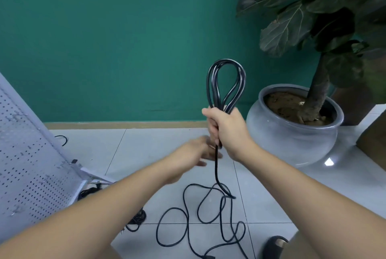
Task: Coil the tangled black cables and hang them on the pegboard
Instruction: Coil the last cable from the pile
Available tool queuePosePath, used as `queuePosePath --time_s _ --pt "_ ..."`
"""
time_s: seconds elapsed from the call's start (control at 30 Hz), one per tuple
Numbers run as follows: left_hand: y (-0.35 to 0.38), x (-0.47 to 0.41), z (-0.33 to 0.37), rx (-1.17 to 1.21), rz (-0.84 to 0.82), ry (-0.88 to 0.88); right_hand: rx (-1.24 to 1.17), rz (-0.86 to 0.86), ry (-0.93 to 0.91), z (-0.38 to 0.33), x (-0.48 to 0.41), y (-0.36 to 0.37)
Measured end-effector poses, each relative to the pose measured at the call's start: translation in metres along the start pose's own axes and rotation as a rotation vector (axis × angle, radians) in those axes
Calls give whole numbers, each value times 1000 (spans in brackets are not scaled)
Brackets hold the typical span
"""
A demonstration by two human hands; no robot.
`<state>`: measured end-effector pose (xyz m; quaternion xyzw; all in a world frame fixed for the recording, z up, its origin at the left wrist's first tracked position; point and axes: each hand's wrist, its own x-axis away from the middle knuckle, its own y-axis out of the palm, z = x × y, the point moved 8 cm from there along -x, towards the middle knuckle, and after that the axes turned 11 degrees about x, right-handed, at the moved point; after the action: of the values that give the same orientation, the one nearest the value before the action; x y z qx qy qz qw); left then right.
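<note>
Right of the pegboard (31,154), the cable loops (226,83) are gripped by the right hand (226,128) against uncoiling; the blurred left hand (198,152) cannot be judged.

I see the black cable (226,83) bunched into several upright loops, its tail dropping to loose, tangled coils on the floor tiles. The white perforated pegboard (31,154) leans tilted at left.
</note>
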<state>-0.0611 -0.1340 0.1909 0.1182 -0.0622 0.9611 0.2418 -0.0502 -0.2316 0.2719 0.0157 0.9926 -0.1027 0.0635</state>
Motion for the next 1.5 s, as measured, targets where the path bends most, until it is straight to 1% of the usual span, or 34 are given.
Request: queuePosePath --time_s 0.1,0.2,0.33,0.4,0.53,0.6,0.67,0.77,0.83,0.9,0.97,1.07,1.13,1.17,1.27,1.37,1.4,1.5 --pt "35 11 -28 -10 -109 -86 52 55 -4 1 -5 -16" --pt "55 21 -42 11 -121 -98 126 126 1 1 -9 -26" --pt "67 33 -43 43 -172 -103 308 223 -43 -1 -14 -43" --pt "59 36 -35 -8 -112 -64 401 261 -45 1 -19 -53" --pt "31 42 -4 -183 39 48 624 263 52 18 -33 -68" --pt "17 47 20 -221 91 132 729 220 91 28 -37 -70" --pt "3 54 44 -212 151 237 774 152 107 37 -37 -64" --pt "-23 62 74 -80 252 391 765 26 72 40 -29 -43" --pt "-40 65 86 -38 332 478 729 -73 37 37 -18 -22" --pt "-53 68 94 -46 405 552 616 -177 53 35 -3 0" --pt "-63 71 103 -83 463 634 450 -264 153 39 12 20" --pt "-79 69 113 -144 525 719 195 -341 313 48 31 44" --pt "-88 66 116 -174 528 753 60 -409 343 50 38 57" --pt "-90 65 116 -166 521 762 31 -447 337 49 40 61" --pt "-93 57 115 -169 498 763 16 -578 265 41 46 66" --pt "-89 48 110 -215 427 744 91 -672 164 36 54 68" --pt "-87 45 108 -217 405 730 152 -660 119 35 54 68" --pt "-87 39 104 -223 404 661 328 -544 23 28 49 58"
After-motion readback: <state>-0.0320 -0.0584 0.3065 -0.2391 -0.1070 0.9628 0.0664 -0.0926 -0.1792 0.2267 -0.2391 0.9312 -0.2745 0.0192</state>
